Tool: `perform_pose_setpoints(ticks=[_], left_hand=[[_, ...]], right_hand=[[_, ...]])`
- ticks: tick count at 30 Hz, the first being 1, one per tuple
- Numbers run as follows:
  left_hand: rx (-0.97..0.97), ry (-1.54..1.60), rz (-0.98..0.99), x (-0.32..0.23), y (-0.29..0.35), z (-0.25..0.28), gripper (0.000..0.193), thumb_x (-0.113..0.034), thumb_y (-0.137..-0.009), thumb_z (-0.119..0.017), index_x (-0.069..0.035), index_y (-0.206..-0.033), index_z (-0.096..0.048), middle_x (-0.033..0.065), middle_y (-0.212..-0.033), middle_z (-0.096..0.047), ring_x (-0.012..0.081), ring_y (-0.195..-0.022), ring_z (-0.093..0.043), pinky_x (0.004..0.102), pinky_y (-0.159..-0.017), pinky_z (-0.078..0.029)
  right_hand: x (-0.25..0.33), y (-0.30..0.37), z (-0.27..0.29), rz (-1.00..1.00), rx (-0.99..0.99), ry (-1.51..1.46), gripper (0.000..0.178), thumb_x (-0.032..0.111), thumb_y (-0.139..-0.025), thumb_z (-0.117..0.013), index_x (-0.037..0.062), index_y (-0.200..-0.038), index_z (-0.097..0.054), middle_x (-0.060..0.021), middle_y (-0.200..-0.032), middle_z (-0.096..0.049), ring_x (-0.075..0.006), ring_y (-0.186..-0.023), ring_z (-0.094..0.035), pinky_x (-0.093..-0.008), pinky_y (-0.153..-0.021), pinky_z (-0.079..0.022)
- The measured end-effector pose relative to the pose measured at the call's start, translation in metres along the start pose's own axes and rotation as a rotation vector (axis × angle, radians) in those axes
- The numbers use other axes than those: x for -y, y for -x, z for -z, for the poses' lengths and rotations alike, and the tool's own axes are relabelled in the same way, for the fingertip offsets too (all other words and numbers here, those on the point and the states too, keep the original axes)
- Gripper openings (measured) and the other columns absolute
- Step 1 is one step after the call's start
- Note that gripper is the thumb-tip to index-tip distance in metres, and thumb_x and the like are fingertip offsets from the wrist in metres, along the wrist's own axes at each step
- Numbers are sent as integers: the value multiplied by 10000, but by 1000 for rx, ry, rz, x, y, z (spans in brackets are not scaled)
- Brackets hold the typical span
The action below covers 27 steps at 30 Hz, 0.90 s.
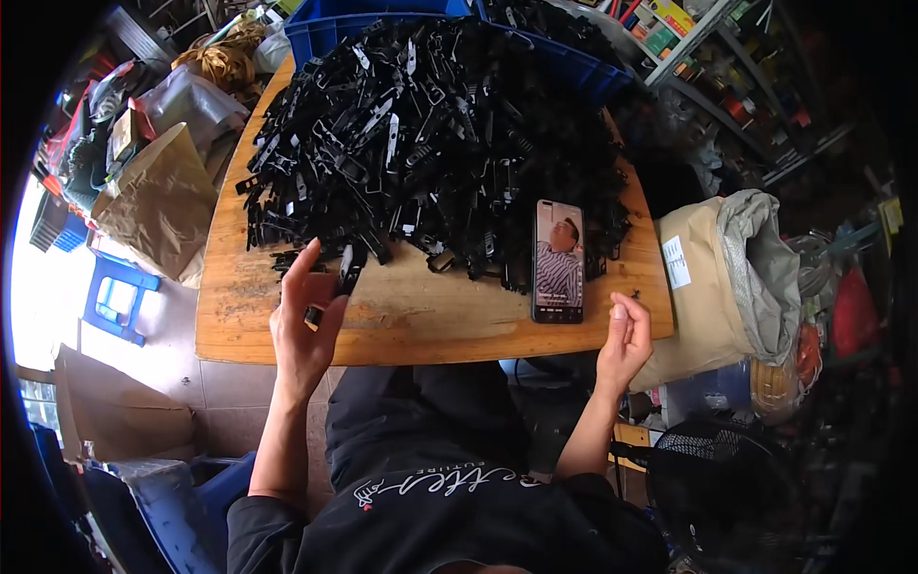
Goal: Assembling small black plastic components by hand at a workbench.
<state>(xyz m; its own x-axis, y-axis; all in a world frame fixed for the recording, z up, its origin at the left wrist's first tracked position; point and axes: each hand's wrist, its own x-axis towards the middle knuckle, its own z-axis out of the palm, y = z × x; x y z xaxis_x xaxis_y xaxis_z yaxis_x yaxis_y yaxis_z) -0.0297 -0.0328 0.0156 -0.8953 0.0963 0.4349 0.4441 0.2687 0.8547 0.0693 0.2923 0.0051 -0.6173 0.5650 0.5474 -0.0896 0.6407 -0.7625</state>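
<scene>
A large heap of black plastic clip-like parts [382, 143], some with shiny metal pieces, covers the far part of the wooden table [430, 316]. At the heap's near left edge my left hand [304, 325] is curled, with a black clip-like part [350, 270] at its thumb and fingers. A small dark piece also shows against its palm. At the table's right front edge my right hand [623, 346] has its fingers curled together. A tiny dark bit [636, 295] appears just beyond its fingertips; whether they hold anything is unclear.
A phone [558, 263] showing a person on its screen stands at the heap's near right. Blue bins [316, 38] sit behind the heap. A paper sack [712, 277] stands against the table's right side; brown bags [158, 196] and a blue stool [120, 298] are at the left.
</scene>
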Motion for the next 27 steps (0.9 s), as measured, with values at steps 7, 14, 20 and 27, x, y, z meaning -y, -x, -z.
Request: perform_pose_setpoints(ticks=[7, 14, 20, 27], left_hand=[[242, 1051, 409, -8, 1, -40, 805, -95, -665, -702, -6, -1334, -263, 104, -862, -600, 195, -693, -617, 301, -668, -519], [271, 1220, 468, 22, 12, -43, 520, -30, -697, -637, 19, -1176, -441, 137, -810, -585, 263, -681, -619, 349, -689, -514], [273, 1333, 502, 23, 13, -39, 381, -75, -758, -593, 35, -1103, -475, 152, -887, -604, 265, -730, -625, 355, -720, -505], [243, 1214, 481, 20, 12, -40, 381, -153, -775, -614, 28, -1083, -481, 136, -870, -562, 227, -745, -558, 320, -721, -461]], right_hand=[[-11, 8, -17, 447, 115, 265, 145, 100, -813, -512, 38, -855, -637, -139, -1081, -565, -260, -919, -501, -330, -773, -409], [-21, 10, -19, 400, 171, 233, 193, 28, -689, -539, 74, -838, -653, -142, -1099, -554, -286, -938, -486, -360, -802, -389], [-17, 8, -21, 391, 138, 340, 190, -8, -686, -525, 46, -803, -664, -128, -1076, -568, -260, -914, -499, -326, -769, -427], [-26, -15, -11, 204, 11, 276, 175, -25, -770, -507, 16, -891, -628, -117, -1027, -579, -263, -925, -524, -330, -795, -425]])
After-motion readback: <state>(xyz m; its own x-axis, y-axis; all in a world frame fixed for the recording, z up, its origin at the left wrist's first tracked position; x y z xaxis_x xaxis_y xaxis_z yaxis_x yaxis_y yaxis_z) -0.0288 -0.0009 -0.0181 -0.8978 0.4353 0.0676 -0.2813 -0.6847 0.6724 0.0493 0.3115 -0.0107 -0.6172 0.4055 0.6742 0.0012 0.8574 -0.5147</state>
